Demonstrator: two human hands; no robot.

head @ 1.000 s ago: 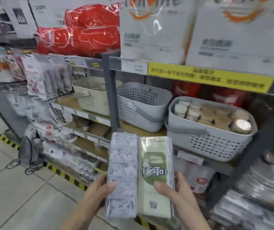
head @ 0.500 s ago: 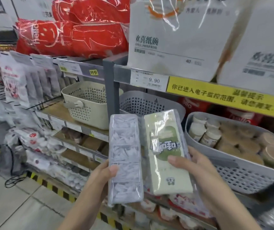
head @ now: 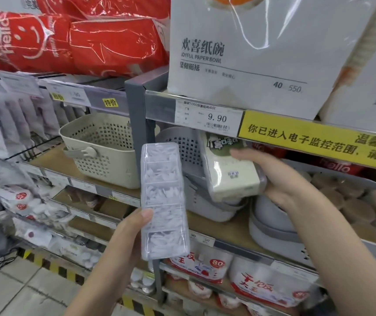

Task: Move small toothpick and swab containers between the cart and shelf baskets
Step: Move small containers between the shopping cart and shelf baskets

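My left hand (head: 125,233) grips the lower part of a long clear box (head: 163,199) with several compartments of white picks, held upright in front of the shelf post. My right hand (head: 271,176) holds a cream pack with a green label (head: 230,167), tilted over the rim of the middle grey basket (head: 182,144). To the right, a grey basket (head: 271,226) carries several round containers with brown lids (head: 353,208). A cream basket (head: 100,149) stands on the shelf at the left.
A grey upright post (head: 140,133) splits the shelving. Paper bowl packs (head: 250,53) and red packs (head: 68,35) fill the top shelf. Price rails and a yellow notice strip (head: 319,140) run along the shelf edge. Lower shelves carry packaged goods above the striped floor edge (head: 52,267).
My right hand has carried the cream pack up and right to the middle grey basket, away from the clear box. The view has closed in on the shelf.
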